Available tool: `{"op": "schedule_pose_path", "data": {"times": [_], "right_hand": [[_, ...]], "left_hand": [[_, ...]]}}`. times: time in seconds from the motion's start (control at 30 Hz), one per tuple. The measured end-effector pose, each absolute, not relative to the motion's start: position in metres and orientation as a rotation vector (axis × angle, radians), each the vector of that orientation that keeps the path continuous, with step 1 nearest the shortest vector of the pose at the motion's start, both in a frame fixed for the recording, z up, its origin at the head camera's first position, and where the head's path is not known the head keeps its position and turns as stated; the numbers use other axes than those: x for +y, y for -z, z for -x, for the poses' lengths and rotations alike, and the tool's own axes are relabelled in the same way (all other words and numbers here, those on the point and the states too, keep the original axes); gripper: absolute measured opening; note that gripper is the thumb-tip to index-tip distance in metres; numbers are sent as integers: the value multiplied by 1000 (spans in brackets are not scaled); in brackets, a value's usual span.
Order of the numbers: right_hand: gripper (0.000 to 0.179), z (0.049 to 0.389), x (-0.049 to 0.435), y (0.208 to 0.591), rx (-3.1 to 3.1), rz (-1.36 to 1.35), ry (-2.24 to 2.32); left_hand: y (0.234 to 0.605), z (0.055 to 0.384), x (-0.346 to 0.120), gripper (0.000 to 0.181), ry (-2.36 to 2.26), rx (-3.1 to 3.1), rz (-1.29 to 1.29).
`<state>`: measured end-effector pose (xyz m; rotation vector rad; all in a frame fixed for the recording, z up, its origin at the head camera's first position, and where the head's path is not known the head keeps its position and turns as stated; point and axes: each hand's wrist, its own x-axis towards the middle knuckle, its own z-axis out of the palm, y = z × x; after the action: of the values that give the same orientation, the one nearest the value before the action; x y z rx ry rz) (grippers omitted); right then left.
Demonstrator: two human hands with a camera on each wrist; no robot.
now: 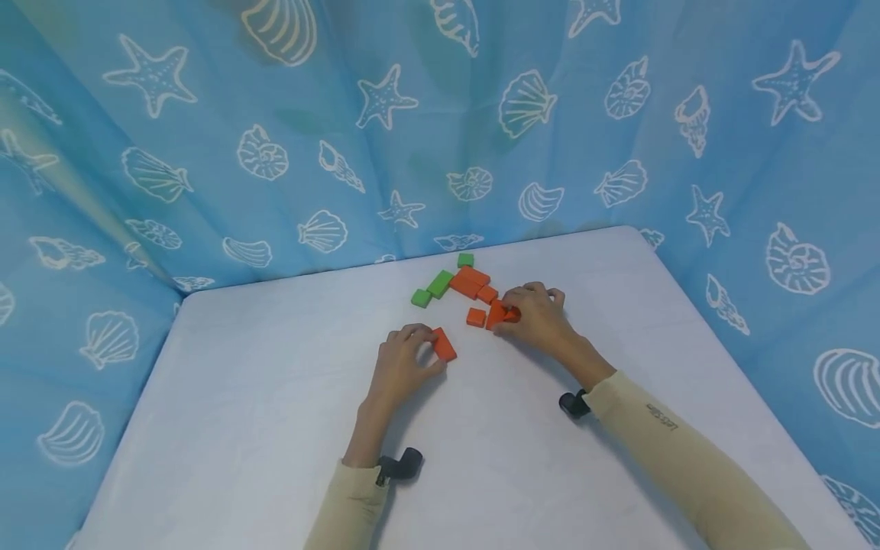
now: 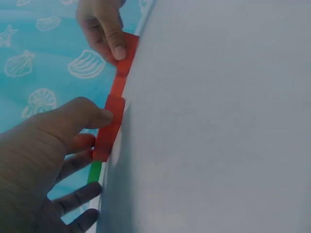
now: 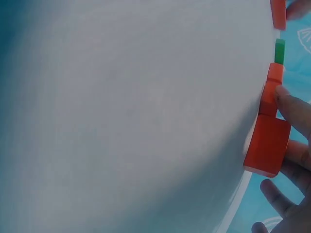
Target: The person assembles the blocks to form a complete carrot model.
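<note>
Red block (image 1: 444, 345) sits pinched between the left fingers (image 2: 81, 142); right fingers (image 2: 115, 39) pinch another red block (image 2: 129, 58).

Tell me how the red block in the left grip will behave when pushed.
The red block in the left grip is probably stiff: its edges look straight under the pinch. Its flat faces suggest it would slide rather than roll.
</note>
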<state>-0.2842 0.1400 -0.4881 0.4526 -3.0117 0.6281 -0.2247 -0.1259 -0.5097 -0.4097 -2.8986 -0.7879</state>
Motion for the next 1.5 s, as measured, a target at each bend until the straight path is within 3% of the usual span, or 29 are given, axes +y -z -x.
{"op": "schedule_pose_path", "data": {"times": [0.6,1.03,1.5], "right_hand": [[54,260,143,481,-3030,-594,-588],[56,215,140,483,-3021,-734,-634],[56,206,112,482,-3015,-842,-622]], "left_hand": [[522,182,-160,44,1073,-2872,542],[525,177,-163,44,1066,-2812,596],[525,177,-160,44,1032,-2822,583]]}}
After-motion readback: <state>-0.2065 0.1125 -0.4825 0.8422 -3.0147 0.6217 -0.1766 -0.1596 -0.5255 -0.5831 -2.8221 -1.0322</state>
